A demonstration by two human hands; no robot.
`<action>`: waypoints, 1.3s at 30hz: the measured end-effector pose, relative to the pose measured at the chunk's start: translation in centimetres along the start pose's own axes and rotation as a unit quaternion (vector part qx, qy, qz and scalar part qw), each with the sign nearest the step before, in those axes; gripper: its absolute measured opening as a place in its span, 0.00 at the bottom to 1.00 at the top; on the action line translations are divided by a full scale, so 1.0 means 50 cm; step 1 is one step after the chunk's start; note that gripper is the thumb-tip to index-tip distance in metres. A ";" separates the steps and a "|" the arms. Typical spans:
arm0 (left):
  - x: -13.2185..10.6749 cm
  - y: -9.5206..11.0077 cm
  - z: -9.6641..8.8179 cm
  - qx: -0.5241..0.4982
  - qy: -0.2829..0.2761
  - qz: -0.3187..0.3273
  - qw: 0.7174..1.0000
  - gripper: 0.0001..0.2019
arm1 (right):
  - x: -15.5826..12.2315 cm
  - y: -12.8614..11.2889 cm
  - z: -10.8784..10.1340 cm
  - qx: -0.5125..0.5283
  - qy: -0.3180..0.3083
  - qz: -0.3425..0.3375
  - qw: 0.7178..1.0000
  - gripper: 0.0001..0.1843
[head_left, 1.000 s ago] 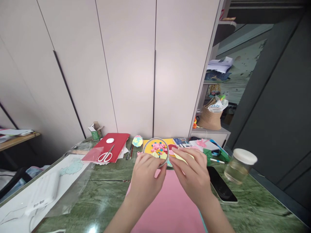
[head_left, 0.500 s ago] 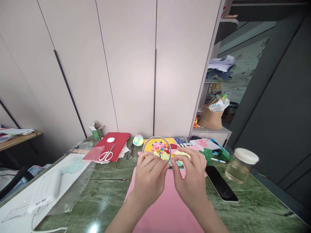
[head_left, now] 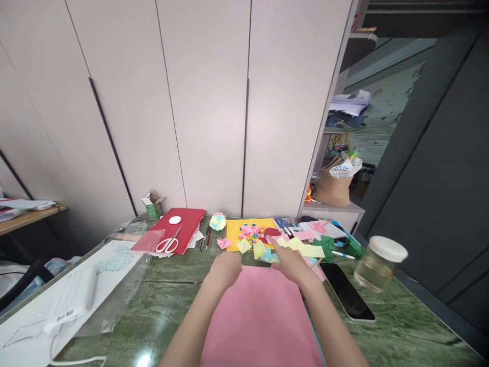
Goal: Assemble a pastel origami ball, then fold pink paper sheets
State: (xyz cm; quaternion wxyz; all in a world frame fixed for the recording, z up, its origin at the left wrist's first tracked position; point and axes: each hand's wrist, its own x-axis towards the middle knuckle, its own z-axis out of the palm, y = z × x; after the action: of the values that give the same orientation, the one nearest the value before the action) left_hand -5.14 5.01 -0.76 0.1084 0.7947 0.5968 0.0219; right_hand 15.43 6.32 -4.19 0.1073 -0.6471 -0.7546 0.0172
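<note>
My left hand (head_left: 227,268) is closed, with its fingers curled under and hidden, by the far left corner of a pink paper sheet (head_left: 263,316). Whatever it holds, if anything, does not show. My right hand (head_left: 290,262) reaches over the sheet's far right corner, index finger stretched forward near a red paper disc (head_left: 270,233). Close to that hand lie a blue-and-yellow folded paper piece (head_left: 263,252) and pale yellow paper strips (head_left: 310,250). Small pink, blue and yellow paper bits (head_left: 250,232) rest on a yellow sheet (head_left: 234,228) beyond my hands.
A phone (head_left: 347,291) and a lidded jar (head_left: 380,262) stand at the right. To the left are white scissors (head_left: 167,244) on a red folder (head_left: 187,220), and a white power bank (head_left: 72,298) with a cable. Green folded paper (head_left: 327,243) lies by the pens.
The clear ring held up between my hands is out of sight. Both hands have lowered and moved apart; the right now stretches forward to the papers.
</note>
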 end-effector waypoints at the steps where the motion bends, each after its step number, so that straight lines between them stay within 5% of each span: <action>1: 0.014 -0.003 0.018 0.004 -0.023 -0.009 1.000 0.09 | 0.007 -0.004 0.022 -0.003 -0.008 -0.005 1.000 0.43; 7: 0.050 -0.015 0.075 -0.019 -0.061 -0.029 0.998 0.16 | 0.042 -0.022 0.092 0.001 0.050 0.001 0.999 0.40; 12: 0.050 -0.018 0.069 -0.120 -0.033 -0.011 0.992 0.16 | 0.041 -0.028 0.037 0.081 0.180 -0.030 0.980 0.34; 16: 0.030 0.009 0.037 -0.267 0.021 0.067 0.961 0.16 | 0.004 -0.040 -0.032 0.157 0.282 -0.051 0.945 0.34; 19: 0.001 0.035 0.005 -0.411 0.026 0.148 0.899 0.21 | -0.034 -0.056 -0.069 0.282 0.401 -0.107 0.865 0.37; 22: -0.030 0.053 -0.021 -0.698 -0.005 0.214 0.684 0.24 | -0.063 -0.074 -0.092 0.384 0.437 -0.165 0.797 0.40; 24: -0.047 0.060 -0.034 -0.768 0.004 0.213 0.604 0.24 | -0.076 -0.086 -0.103 0.430 0.421 -0.169 0.781 0.41; 30: -0.066 0.064 -0.056 -0.787 0.085 0.227 0.567 0.26 | -0.097 -0.106 -0.128 0.539 0.323 -0.121 0.769 0.44; 34: -0.070 0.063 -0.061 -0.807 0.039 0.250 0.533 0.32 | -0.104 -0.113 -0.136 0.598 0.244 -0.083 0.759 0.45; 39: -0.073 0.061 -0.059 -0.832 0.004 0.235 0.503 0.35 | -0.110 -0.122 -0.142 0.634 0.216 -0.065 0.739 0.46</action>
State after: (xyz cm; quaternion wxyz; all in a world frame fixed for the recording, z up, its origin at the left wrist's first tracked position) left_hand -3.80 1.14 3.07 0.7078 0.4495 0.0957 0.5364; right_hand 11.58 -0.85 2.98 0.6541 -0.3649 -0.5658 0.3447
